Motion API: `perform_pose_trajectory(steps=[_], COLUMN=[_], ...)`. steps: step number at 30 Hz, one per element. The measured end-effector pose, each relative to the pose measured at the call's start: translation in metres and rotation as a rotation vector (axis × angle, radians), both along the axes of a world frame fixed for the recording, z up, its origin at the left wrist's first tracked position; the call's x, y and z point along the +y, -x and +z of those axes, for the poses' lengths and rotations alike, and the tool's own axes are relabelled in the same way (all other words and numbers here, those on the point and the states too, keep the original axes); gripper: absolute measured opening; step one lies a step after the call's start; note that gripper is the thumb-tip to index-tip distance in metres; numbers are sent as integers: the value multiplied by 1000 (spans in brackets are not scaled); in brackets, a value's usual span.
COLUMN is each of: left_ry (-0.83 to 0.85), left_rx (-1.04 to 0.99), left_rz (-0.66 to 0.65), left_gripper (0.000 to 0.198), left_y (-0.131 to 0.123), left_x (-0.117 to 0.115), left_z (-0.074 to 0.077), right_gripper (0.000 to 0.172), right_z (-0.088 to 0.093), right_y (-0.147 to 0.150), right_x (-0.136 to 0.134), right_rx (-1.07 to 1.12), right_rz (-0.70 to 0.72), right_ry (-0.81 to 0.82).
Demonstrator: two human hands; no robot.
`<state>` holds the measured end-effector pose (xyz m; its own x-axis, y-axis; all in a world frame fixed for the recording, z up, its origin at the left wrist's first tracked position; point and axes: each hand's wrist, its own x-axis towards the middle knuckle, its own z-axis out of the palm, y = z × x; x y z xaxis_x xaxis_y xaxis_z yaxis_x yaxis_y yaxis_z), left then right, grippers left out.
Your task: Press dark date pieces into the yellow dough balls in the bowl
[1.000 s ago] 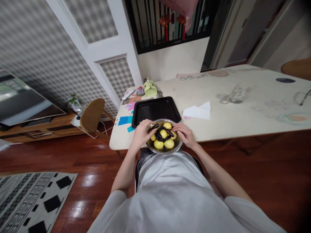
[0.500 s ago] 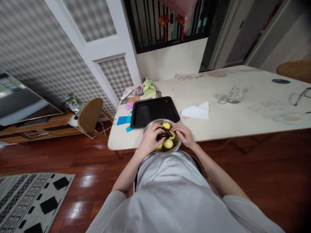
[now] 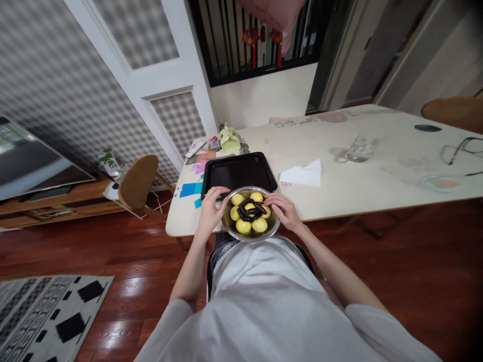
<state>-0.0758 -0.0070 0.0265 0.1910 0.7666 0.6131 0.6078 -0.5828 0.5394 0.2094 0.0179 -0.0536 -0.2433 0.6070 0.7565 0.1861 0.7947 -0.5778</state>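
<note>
A round metal bowl (image 3: pixel 272 232) sits at the table's near edge, close to my body. In it lie several yellow, lemon-like fruits (image 3: pixel 243 226), with dark purple, elongated pieces (image 3: pixel 247 218) in a rough ring on top of them. My left hand (image 3: pixel 212 207) is at the bowl's left rim, thumb and fingers apart and nothing held. Over the right rim reaches my right hand (image 3: pixel 284 208), its fingers stretched toward a yellow fruit and the end of a dark piece; whether the fingertips touch them I cannot tell.
Just behind the bowl lies a black baking tray (image 3: pixel 237 173). A folded white paper (image 3: pixel 301 173), a clear glass (image 3: pixel 358 150) and eyeglasses (image 3: pixel 466 148) are on the table to the right. A yellow-green box (image 3: pixel 229 139) and a white remote (image 3: pixel 196 149) stand at the back left.
My left hand has moved left, off the dark pieces and out to the bowl's rim, and its fingers have opened. My right hand has stayed near the right rim.
</note>
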Motion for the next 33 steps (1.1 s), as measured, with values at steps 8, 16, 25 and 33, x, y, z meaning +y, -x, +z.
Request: perform_pose_trajectory(steps=[8, 16, 25, 33], left_ry=[3, 20, 135, 199], left_rx=[42, 158, 477, 513], left_rz=[-53, -185, -195, -217], left_gripper=[17, 31, 91, 94], left_y=[3, -12, -38, -40], left_x=[-11, -24, -16, 1], left_z=[-4, -6, -12, -16], right_gripper=[30, 28, 17, 32], right_z=[1, 9, 29, 48], right_y=[-1, 1, 1, 1], right_x=[-1, -7, -19, -31], right_rx=[4, 20, -217, -485], right_rz=[-2, -18, -212, -131], right_ry=[-9, 25, 3, 60])
